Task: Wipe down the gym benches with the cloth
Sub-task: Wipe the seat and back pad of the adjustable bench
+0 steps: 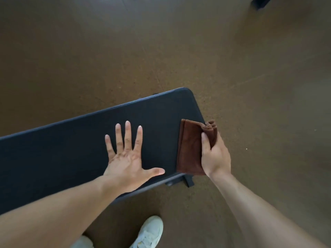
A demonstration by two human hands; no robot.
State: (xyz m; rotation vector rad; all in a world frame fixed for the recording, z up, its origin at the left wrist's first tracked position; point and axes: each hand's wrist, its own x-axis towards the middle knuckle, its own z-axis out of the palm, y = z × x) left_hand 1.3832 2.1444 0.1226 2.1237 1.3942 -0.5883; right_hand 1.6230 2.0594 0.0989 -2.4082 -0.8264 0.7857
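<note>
Two bare forearms enter from the bottom corners of the frame, closest to the lens. At centre, the left hand (126, 158) lies flat on the dark bench (59, 158), palm down, fingers straight and spread wide, thumb stretched out toward the right; it holds nothing. Right of centre, the right hand (215, 156) grips a folded brown cloth (189, 149), thumb curled over the top face and the other fingers tucked beneath (only the thumb shows plainly). This cloth sits at the bench's right end, most of it over the pad, its far folded corner sticking out past the edge above the floor (161, 51). Both hands are apart, with a strip of bare pad between thumb tip and cloth.

Running from the left edge up toward the middle, the bench ends in a rounded corner; a dark foot of its frame (189, 181) shows below the cloth. Brown speckled floor fills the upper frame. At bottom centre, a white shoe (149, 233) stands beside the bench.
</note>
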